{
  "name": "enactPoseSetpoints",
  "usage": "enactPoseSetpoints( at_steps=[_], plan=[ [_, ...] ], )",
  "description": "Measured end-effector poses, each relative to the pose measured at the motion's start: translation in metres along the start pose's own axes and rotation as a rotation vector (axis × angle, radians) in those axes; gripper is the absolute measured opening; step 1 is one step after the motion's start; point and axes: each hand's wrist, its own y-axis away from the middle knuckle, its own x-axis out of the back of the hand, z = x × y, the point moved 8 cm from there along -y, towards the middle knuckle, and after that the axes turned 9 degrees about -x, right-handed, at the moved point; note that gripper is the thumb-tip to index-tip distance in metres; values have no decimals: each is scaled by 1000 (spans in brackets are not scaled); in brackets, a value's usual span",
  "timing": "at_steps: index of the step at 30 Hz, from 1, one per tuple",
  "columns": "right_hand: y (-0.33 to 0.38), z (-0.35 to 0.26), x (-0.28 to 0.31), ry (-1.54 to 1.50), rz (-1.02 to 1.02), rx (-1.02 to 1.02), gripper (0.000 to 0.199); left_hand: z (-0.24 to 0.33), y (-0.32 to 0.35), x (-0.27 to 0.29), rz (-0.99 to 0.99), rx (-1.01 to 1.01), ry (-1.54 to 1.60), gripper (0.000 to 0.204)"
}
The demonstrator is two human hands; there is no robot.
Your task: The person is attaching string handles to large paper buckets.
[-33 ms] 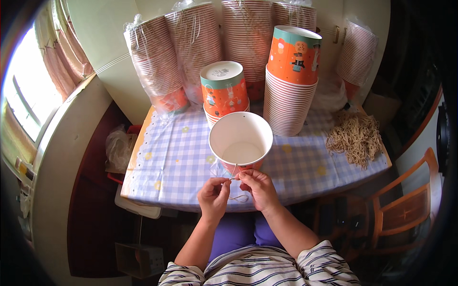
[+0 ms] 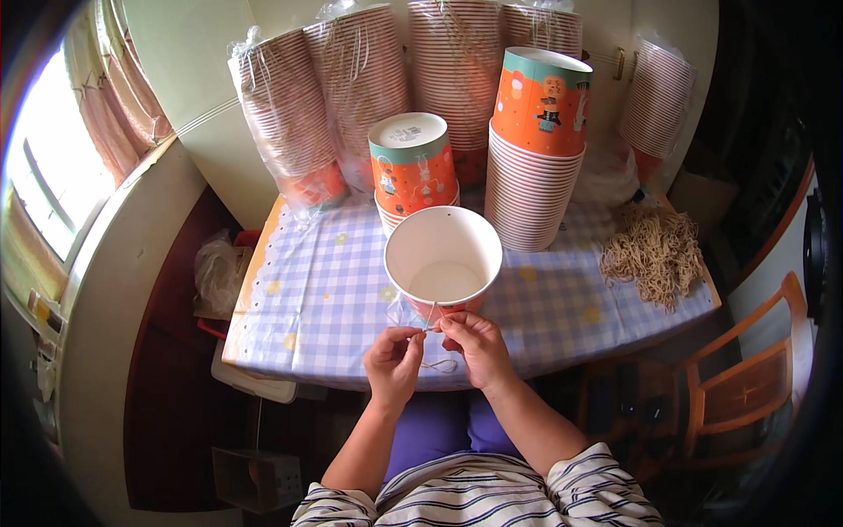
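A large white-lined paper bucket (image 2: 443, 255) stands upright near the table's front edge, its mouth tilted toward me. A thin beige string (image 2: 436, 364) passes through the near rim and comes down to my fingers, with a loop hanging below them. My left hand (image 2: 392, 358) pinches the string between thumb and forefinger. Close beside it, my right hand (image 2: 475, 348) pinches the string too, just below the rim. The fingertips nearly meet and partly hide the string between them. A small hole shows in the far side of the bucket's rim.
Behind the bucket stand a short stack of upside-down orange buckets (image 2: 413, 176) and a taller stack (image 2: 536, 184). Plastic-wrapped bucket stacks (image 2: 360, 83) line the back. A heap of beige strings (image 2: 654, 255) lies on the checked tablecloth (image 2: 307, 290) at right. A wooden chair (image 2: 746, 386) stands at right.
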Motion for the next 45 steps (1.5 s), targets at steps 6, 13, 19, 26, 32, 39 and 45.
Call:
enactPoseSetpoints(
  at_steps=[6,13,19,26,32,39,45],
  plan=[
    [2,-8,-3,94,1,63,13,-2,-5,-7,-81,0,84,37],
    [2,-6,-4,79,-12,24,15,-14,-8,-12,-173,-11,-61,19],
    [1,-8,-2,143,-8,80,16,-11,-9,-8,-116,118,18,5],
    [5,-18,-2,274,45,169,19,-6,-11,-5,-78,127,120,9],
    [6,-18,-5,257,37,169,18,-4,-13,-16,-111,115,111,11],
    [6,-11,-10,177,-27,170,14,-9,-10,-13,-110,137,87,12],
    [5,-12,-10,212,5,170,12,-8,-6,-10,-98,173,179,16]
  ],
)
